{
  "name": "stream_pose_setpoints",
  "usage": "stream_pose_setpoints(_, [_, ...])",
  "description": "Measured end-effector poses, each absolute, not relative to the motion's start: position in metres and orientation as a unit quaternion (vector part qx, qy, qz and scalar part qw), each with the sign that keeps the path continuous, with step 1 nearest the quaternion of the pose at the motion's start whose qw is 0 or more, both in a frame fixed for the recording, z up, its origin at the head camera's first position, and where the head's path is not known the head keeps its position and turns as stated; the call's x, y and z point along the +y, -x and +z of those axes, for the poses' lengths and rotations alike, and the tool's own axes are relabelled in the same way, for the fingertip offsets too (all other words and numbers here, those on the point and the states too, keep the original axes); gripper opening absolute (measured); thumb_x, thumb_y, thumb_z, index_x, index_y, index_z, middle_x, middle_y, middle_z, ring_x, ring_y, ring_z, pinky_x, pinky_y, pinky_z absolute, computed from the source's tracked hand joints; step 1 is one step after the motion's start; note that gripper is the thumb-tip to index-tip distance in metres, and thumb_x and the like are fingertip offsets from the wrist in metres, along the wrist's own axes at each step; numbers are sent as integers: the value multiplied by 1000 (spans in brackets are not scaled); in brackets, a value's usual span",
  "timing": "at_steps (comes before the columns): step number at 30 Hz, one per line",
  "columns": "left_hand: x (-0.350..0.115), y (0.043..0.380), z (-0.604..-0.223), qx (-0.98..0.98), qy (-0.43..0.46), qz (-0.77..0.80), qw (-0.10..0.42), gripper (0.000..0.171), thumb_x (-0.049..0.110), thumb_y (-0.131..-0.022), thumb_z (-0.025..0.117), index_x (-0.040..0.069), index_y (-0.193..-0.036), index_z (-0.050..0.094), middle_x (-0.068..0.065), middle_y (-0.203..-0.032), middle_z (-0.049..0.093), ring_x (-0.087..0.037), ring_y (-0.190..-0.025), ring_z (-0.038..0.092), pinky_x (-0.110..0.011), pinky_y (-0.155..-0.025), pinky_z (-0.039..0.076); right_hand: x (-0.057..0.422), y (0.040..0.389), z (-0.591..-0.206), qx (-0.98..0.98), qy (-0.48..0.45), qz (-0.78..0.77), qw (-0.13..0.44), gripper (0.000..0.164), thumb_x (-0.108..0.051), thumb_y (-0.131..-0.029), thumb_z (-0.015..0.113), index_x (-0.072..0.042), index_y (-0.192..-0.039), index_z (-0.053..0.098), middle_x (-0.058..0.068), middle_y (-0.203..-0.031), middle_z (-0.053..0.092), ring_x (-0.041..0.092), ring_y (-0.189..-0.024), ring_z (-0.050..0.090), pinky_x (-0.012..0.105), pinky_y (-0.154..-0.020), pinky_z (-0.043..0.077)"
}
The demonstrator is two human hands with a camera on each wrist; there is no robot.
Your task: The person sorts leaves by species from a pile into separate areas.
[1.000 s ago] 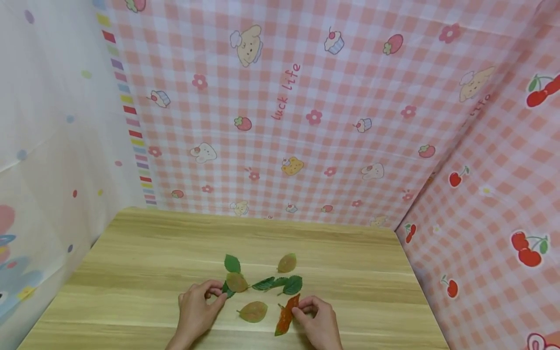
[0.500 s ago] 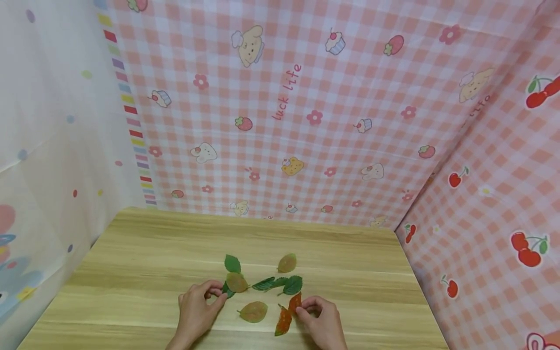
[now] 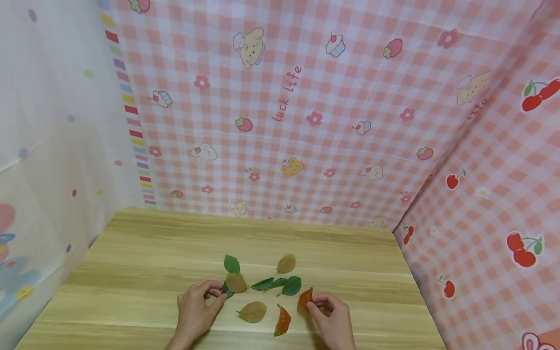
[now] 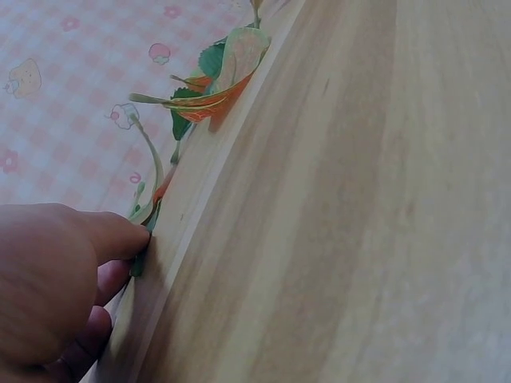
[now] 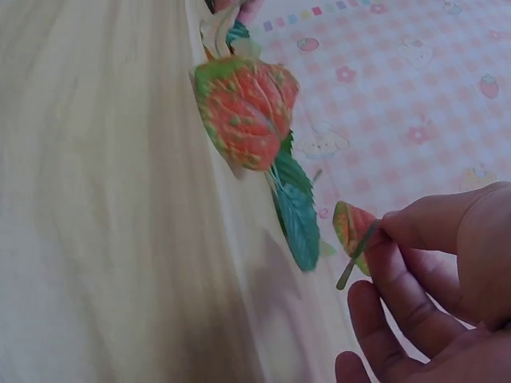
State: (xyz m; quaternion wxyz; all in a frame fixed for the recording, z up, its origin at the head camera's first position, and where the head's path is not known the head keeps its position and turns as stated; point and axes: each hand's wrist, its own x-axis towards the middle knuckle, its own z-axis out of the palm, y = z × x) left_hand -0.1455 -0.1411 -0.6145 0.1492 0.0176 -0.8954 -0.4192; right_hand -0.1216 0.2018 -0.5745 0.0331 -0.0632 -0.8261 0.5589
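My left hand [image 3: 197, 308] pinches the edge of a dark green leaf [image 3: 228, 292] at the left of the group. A yellowish-brown leaf [image 3: 236, 282] lies partly over that green leaf. My right hand [image 3: 333, 318] pinches a red-orange leaf [image 3: 305, 299] between thumb and fingertips, and in the right wrist view its green stem [image 5: 357, 257] sticks out past them. To the left of that hand, apart from it, lies another red-orange leaf [image 3: 283, 321] with a green tip. A brownish-green leaf [image 3: 252, 312] rests between my hands.
On the wooden table [image 3: 166, 248], a green leaf [image 3: 232, 264] lies behind my left hand and a brownish leaf [image 3: 286, 263] farther right. Dark green leaves [image 3: 291, 286] form a row in the middle. Patterned cloth [image 3: 271, 146] stands along the back and sides.
My right hand has moved right, drawing one red-orange leaf off the other, which stays on the table. The two are now apart. My left hand stays nearly still.
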Motion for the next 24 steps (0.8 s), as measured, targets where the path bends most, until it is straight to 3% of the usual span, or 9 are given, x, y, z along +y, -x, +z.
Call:
stream_pose_setpoints(15, [-142, 146, -615, -894, -16, -421, 155, 21, 12, -85, 98, 22, -96, 84, 16, -83, 80, -5, -83, 59, -37, -84, 28, 233, 145, -563, -870, 48, 482, 91, 10, -9, -100, 86, -12, -107, 81, 1, -98, 83, 7, -102, 73, 29, -98, 54])
stream_pose_setpoints(24, [-142, 144, -615, -892, -13, -422, 160, 21, 12, -85, 98, 21, -96, 84, 16, -82, 80, -4, -81, 58, -37, -83, 28, 243, 180, -571, -860, 49, 500, 87, 10, -4, -100, 84, -6, -109, 81, 9, -103, 84, 4, -95, 73, 18, -79, 57])
